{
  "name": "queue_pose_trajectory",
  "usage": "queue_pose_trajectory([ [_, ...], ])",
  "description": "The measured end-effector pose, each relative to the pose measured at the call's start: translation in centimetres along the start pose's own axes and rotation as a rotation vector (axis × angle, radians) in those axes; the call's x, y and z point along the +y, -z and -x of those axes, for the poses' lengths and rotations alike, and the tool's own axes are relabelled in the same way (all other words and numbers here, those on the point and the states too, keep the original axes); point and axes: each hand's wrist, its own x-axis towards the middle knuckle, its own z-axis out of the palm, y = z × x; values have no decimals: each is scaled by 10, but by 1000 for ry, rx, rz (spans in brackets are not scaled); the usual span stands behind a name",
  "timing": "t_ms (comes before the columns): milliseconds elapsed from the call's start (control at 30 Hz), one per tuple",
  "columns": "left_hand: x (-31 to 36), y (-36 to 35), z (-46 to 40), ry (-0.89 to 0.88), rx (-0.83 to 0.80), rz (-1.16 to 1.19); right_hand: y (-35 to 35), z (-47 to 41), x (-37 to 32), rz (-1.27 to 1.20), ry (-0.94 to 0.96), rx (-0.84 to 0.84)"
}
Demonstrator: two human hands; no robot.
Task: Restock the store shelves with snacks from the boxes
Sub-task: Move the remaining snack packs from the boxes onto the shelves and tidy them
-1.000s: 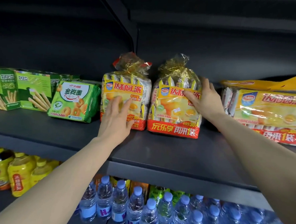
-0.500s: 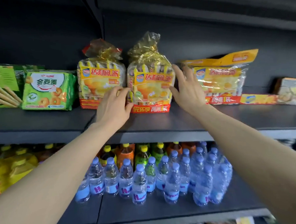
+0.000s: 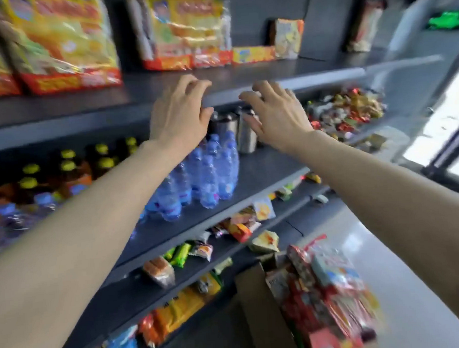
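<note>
Snack packs (image 3: 329,294) sit in the open box (image 3: 261,317) on the floor, low and to your right. Both hands are empty, fingers loose and spread: left hand (image 3: 179,115) and right hand (image 3: 275,114) at the shelf edge (image 3: 311,81). Right hand is nearer; reach down-right.

Two hands (image 3: 179,115) (image 3: 275,114), one cardboard box (image 3: 261,314)
</note>
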Motion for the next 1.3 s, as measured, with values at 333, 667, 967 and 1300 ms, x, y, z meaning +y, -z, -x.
queue_pose_trajectory([
  [333,135,-160,37,-163,-253,283,-43,210,126,44,-396,-238],
  [667,232,-334,94,-153,-637,347,-136,363,214,-73,-683,-548],
  [967,263,-477,180,-2,-1105,228,-269,460,251,-265,-866,-937],
  [1300,273,-566,235,99,-1374,151,-374,517,256,-496,-1123,-1139],
])
